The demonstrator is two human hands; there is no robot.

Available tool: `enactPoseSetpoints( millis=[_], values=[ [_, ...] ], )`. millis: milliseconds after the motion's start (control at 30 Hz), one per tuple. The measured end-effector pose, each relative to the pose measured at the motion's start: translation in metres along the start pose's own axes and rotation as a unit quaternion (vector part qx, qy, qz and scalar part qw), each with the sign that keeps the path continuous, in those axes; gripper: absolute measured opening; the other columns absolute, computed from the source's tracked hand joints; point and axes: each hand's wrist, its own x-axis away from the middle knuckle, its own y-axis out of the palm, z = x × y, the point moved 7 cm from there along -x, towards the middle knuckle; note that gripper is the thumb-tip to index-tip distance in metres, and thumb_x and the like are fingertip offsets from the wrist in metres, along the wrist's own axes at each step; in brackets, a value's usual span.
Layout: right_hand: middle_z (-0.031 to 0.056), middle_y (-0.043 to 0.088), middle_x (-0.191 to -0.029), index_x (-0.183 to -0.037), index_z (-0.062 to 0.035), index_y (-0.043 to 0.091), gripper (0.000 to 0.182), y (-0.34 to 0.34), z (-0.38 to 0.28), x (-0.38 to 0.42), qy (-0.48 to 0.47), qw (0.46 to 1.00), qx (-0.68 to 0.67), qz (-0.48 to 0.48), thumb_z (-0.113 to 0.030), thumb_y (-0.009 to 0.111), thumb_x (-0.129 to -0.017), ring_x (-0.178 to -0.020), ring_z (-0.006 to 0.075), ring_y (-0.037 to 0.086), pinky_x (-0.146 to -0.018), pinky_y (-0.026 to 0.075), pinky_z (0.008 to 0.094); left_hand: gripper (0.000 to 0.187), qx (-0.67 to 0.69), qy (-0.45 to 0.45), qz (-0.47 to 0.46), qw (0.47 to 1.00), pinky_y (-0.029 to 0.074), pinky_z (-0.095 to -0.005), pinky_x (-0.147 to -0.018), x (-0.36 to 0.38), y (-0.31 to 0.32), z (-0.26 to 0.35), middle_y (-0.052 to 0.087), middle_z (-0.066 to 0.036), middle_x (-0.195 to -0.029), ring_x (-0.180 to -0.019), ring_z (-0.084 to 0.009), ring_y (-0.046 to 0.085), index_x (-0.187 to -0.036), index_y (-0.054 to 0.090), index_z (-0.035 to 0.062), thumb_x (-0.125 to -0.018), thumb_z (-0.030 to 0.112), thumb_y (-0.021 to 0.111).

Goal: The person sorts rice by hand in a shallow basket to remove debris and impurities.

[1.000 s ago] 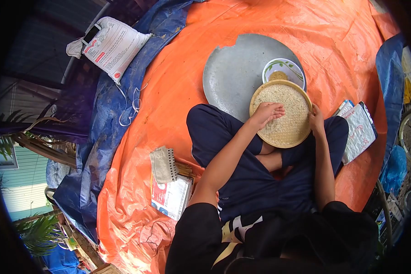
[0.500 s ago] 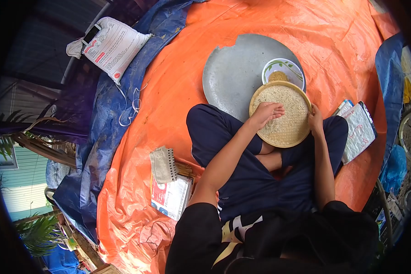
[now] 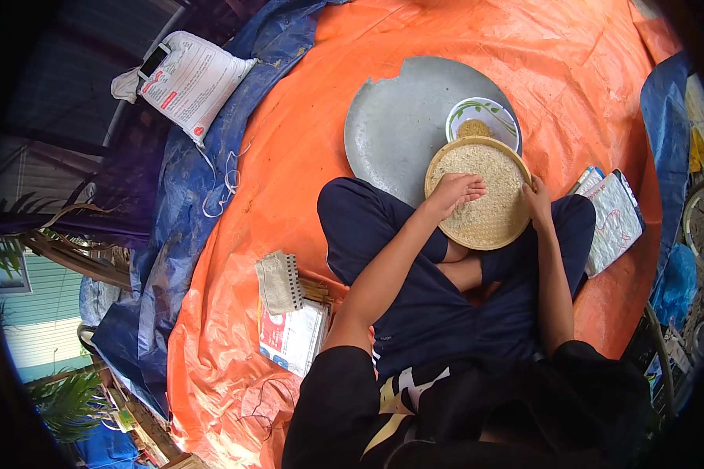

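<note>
A round woven basket [image 3: 496, 224] with a raised rim rests over my crossed legs, pale grain [image 3: 502, 170] spread across its bottom. My right hand [image 3: 536, 202] grips the rim on the right side, fingers curled round it. Above the grain, toward the basket's left, my left hand [image 3: 457, 192] has its fingers stretched out side by side, with nothing seen in them. Just beyond the far rim sits a white bowl with green leaf patterns [image 3: 496, 114], holding brownish-yellow grain [image 3: 474, 128]. The basket's rim overlaps the bowl's near edge in this view.
A large round grey metal sheet [image 3: 391, 125] with a notched edge lies under the bowl on the orange tarp [image 3: 266, 180]. To my left are a notebook [image 3: 278, 283] and papers [image 3: 293, 338]. A folded bag [image 3: 612, 223] lies right. A white sack [image 3: 199, 82] with a phone [image 3: 155, 61] stands far left.
The view has shifted very slightly. Both hands and the basket keep nearly the same places.
</note>
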Motion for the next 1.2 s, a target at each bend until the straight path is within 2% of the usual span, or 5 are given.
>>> enactPoseSetpoints(
  millis=[133,400,600,800,1200],
  values=[
    [0.0157,0.067,-0.110,-0.128,-0.0003,0.057,0.044,0.001,-0.005,0.004,0.020,1.000,-0.012,0.002,-0.019,0.061,-0.088,-0.098,0.0215,0.065,-0.087,0.048,0.0318,0.038,0.039,0.001,0.002,0.999,0.053,-0.0318,-0.091,0.000,-0.002,0.001,0.065,-0.018,-0.109,-0.103,-0.0238,0.065,-0.115,0.057,-0.0075,-0.100,0.027,0.052],
    [0.0221,0.066,-0.108,-0.130,0.0011,0.052,0.056,-0.007,-0.014,0.009,0.023,0.992,0.092,0.083,-0.027,0.067,-0.084,-0.101,0.0316,0.065,-0.090,0.049,0.0375,0.058,0.179,0.050,-0.029,0.982,0.044,-0.0415,-0.106,0.005,0.002,0.031,0.050,-0.030,-0.134,-0.124,-0.0372,0.052,-0.128,0.045,-0.0116,-0.103,0.040,0.037],
    [0.0187,0.063,-0.100,-0.116,0.0015,0.058,0.036,-0.019,-0.083,0.044,-0.241,0.914,0.183,0.269,-0.016,0.064,-0.086,-0.100,0.0362,0.060,-0.089,0.047,0.0431,0.056,0.195,0.066,-0.056,0.977,0.038,-0.0450,-0.112,0.012,0.010,0.045,0.040,-0.031,-0.142,-0.134,-0.0409,0.041,-0.136,0.036,-0.0145,-0.104,0.031,0.031],
    [0.0161,0.066,-0.098,-0.103,0.0005,0.065,0.017,0.024,-0.122,0.078,-0.282,0.957,0.023,0.060,-0.004,0.063,-0.087,-0.094,0.0285,0.065,-0.083,0.050,0.0363,0.052,0.149,0.050,-0.070,0.985,0.038,-0.0448,-0.112,0.010,0.015,0.036,0.042,-0.031,-0.141,-0.131,-0.0405,0.044,-0.138,0.034,-0.0138,-0.104,0.025,0.030],
    [0.0164,0.067,-0.089,-0.098,-0.0003,0.068,0.014,0.024,-0.112,0.071,-0.263,0.963,-0.018,0.062,-0.007,0.064,-0.086,-0.080,0.0249,0.067,-0.074,0.053,0.0334,0.049,0.158,0.012,-0.062,0.985,0.037,-0.0437,-0.113,0.006,0.011,0.025,0.040,-0.031,-0.142,-0.132,-0.0392,0.043,-0.138,0.035,-0.0132,-0.102,0.021,0.033]
  ],
)
